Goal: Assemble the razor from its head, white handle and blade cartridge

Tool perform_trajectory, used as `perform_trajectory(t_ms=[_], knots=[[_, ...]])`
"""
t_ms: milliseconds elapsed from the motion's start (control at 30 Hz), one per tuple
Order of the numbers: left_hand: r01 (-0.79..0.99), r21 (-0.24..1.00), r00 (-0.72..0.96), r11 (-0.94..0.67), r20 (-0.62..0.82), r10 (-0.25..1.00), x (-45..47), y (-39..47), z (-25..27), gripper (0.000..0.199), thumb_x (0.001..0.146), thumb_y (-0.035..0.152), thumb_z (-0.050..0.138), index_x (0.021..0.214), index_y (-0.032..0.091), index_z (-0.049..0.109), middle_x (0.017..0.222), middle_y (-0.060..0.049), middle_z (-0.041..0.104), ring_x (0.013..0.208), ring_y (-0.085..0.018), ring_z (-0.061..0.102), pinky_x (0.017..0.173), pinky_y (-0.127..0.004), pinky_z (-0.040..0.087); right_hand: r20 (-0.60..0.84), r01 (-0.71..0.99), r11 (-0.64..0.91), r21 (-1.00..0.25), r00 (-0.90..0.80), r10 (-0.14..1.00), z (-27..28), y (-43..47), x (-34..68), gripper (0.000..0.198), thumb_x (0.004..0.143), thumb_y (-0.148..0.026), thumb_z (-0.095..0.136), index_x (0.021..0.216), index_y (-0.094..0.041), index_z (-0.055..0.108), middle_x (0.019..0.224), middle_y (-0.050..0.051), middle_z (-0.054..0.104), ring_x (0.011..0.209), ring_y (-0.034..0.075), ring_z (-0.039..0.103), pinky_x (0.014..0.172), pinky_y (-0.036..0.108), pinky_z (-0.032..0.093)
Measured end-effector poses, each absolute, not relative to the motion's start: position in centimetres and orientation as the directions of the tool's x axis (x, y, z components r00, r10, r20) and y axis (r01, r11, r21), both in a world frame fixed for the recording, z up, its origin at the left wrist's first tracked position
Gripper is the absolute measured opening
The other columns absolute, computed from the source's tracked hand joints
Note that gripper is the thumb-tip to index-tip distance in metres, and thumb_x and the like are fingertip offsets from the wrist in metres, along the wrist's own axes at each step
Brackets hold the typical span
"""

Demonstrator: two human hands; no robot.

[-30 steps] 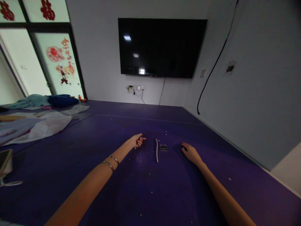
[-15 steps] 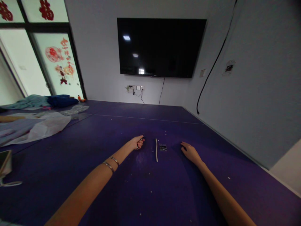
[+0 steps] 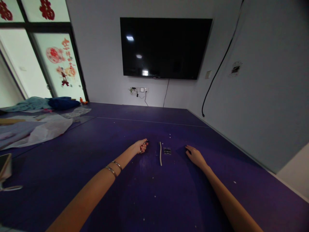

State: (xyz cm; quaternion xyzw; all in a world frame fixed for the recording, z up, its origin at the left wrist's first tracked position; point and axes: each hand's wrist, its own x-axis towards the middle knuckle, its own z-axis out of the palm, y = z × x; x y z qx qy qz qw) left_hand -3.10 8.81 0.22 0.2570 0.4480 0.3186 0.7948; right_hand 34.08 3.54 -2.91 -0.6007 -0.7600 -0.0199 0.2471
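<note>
My left hand (image 3: 142, 146) is closed around a small dark-tipped tool (image 3: 147, 141); most of it is hidden in my fingers, so its kind cannot be made out. To its right, a short pale length of cable (image 3: 160, 154) lies lengthwise on the purple surface (image 3: 135, 199). Just beside the cable is a small clear and dark rectangular piece (image 3: 167, 151), too small to name. My right hand (image 3: 195, 156) rests on the surface further right, its fingers loosely apart and holding nothing.
Translucent plastic sheeting (image 3: 55, 129) and folded cloths (image 3: 64, 103) lie at the left. A pale box-like object with a strap (image 3: 6, 167) is at the left edge. A black cable (image 3: 217, 72) hangs along the right wall, and a television (image 3: 166, 48) is mounted ahead.
</note>
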Motion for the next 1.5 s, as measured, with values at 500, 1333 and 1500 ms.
perform_trajectory(t_ms=[500, 1333, 1500], knots=[[-0.199, 0.752, 0.363, 0.628, -0.539, 0.76, -2.6, 8.6, 0.6, 0.039, 0.092, 0.036, 0.03, 0.062, 0.014, 0.045, 0.037, 0.008, 0.028, 0.024, -0.004, 0.023, 0.028, -0.013, 0.013, 0.408, 0.932, 0.277, -0.234, -0.164, 0.898, -2.8, 3.5, 34.0, 0.041, 0.082, -0.024, 0.039, 0.114, -0.006, 0.059, 0.123, 0.016, 0.054, 0.114, 0.023, 0.05, 0.1, 0.035, 0.036], [-0.17, 0.982, 0.255, -0.078, 0.12, 0.959, 2.5, 5.4, 4.6, 0.04, 0.084, 0.049, 0.037, 0.075, 0.014, 0.054, 0.042, 0.008, 0.034, 0.028, -0.004, 0.027, 0.031, -0.016, 0.023, 0.403, 0.936, 0.262, -0.234, -0.152, 0.903, -2.2, 3.0, 33.6, 0.04, 0.082, -0.023, 0.04, 0.114, -0.009, 0.059, 0.123, 0.014, 0.055, 0.115, 0.021, 0.05, 0.1, 0.034, 0.035], [-0.204, 0.976, 0.326, -0.072, 0.137, 0.936, 2.9, 5.0, 5.0, 0.026, 0.087, 0.028, 0.034, 0.09, 0.013, 0.054, 0.054, 0.004, 0.047, 0.038, -0.007, 0.044, 0.04, -0.018, 0.037, 0.399, 0.934, 0.251, -0.256, -0.134, 0.907, -1.8, 2.5, 33.2, 0.039, 0.081, -0.022, 0.041, 0.113, -0.012, 0.06, 0.123, 0.012, 0.055, 0.114, 0.021, 0.05, 0.1, 0.035, 0.035]])
